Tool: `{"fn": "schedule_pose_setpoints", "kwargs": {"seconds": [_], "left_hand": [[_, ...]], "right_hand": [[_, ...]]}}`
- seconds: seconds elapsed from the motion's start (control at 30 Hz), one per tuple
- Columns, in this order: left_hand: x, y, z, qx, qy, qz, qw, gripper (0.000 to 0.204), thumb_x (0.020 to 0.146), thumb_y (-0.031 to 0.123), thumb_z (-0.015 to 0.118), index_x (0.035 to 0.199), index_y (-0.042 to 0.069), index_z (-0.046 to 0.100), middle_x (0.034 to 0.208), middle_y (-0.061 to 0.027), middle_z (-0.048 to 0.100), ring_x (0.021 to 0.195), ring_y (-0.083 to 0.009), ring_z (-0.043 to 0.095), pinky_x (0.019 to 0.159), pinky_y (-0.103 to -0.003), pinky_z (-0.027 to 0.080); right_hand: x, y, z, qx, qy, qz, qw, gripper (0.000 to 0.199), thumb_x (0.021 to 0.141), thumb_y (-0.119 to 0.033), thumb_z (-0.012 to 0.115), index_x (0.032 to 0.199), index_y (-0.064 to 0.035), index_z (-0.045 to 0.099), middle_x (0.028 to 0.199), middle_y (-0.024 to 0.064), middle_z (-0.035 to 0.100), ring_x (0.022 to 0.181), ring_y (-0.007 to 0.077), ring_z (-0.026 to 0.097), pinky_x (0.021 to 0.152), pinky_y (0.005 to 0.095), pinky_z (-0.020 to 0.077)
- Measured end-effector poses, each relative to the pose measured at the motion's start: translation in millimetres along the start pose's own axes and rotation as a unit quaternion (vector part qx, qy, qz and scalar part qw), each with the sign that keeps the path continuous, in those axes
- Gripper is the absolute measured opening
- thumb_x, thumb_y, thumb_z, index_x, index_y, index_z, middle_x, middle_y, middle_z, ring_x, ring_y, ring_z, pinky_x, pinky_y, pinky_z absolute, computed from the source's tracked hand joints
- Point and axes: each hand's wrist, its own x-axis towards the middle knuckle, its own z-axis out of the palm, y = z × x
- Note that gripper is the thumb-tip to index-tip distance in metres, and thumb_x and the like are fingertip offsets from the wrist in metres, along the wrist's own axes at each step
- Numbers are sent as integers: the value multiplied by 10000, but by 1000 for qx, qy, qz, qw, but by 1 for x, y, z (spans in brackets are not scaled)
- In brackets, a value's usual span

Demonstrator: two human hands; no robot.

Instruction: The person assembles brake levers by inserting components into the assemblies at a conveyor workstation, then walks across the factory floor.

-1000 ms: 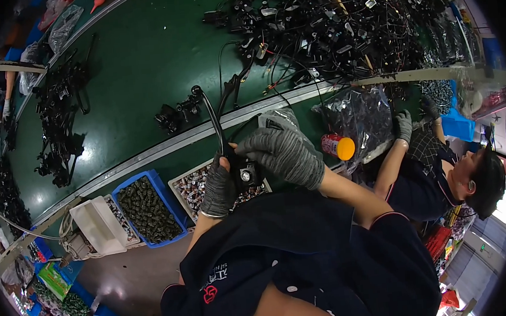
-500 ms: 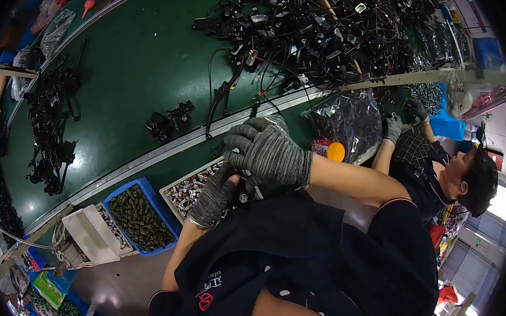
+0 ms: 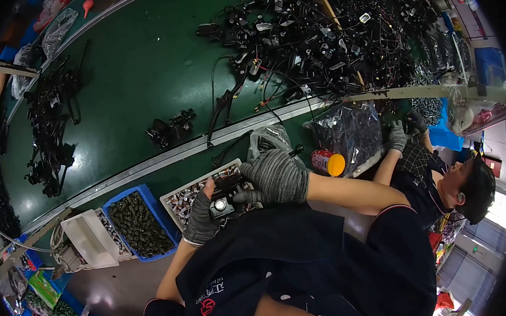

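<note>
I have the left hand (image 3: pixel 200 218) closed around a black metal fitting (image 3: pixel 220 205), its thumb up along one side and the fitting's bright silver face turned up toward me. The right hand (image 3: pixel 278 177) curls over the other end; its palm hides the contact, so I can't tell whether those fingers clamp the fitting or only steady it. The fitting sits between the two hands, close to the navy shirt (image 3: pixel 259 235).

The trouble I'd expect first is slip: knit gloves on smooth metal, with much of the hold resting on the left thumb, could let the fitting twist. Directly beneath is the white tray (image 3: pixel 198 179) of small metal parts (image 3: pixel 182 202), so anything loose that drops would probably be lost among lookalikes. The loose shirt front lies close enough to snag or block my view of the underside.

Farther out, the clear plastic bag (image 3: pixel 269 137) lies just beyond the right knuckles, and the red jar with a yellow lid (image 3: pixel 327 162) stands near that forearm; a careless outward swing might drag one or tip the other. Across the metal rail (image 3: pixel 187 154), wires trail from the heap of black lever assemblies (image 3: pixel 315 40); pulling one piece could, I judge, bring tangled neighbours along.
</note>
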Motion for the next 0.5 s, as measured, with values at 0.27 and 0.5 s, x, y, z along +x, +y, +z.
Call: {"fn": "schedule_pose_setpoints", "kwargs": {"seconds": [0.27, 0.5], "left_hand": [[4, 3, 10, -42, 55, 2, 998, 515, 880, 402, 503, 1192, -7, 541, 946, -118, 661, 649, -196, 662, 502, -294, 558], [10, 15, 34, -139, 141, 10, 980, 488, 872, 360, 490, 1201, 3, 543, 920, -111, 658, 648, -193, 654, 526, -288, 551]], "right_hand": [[0, 5, 1, 11, 22, 14, 1000, 582, 819, -587, 547, 918, -16, 597, 649, 144, 602, 561, 296, 608, 510, 381, 471], [10, 0, -6, 94, 50, 7, 994, 556, 840, -567, 535, 949, -24, 597, 653, 142, 619, 554, 290, 619, 503, 371, 479]]}}
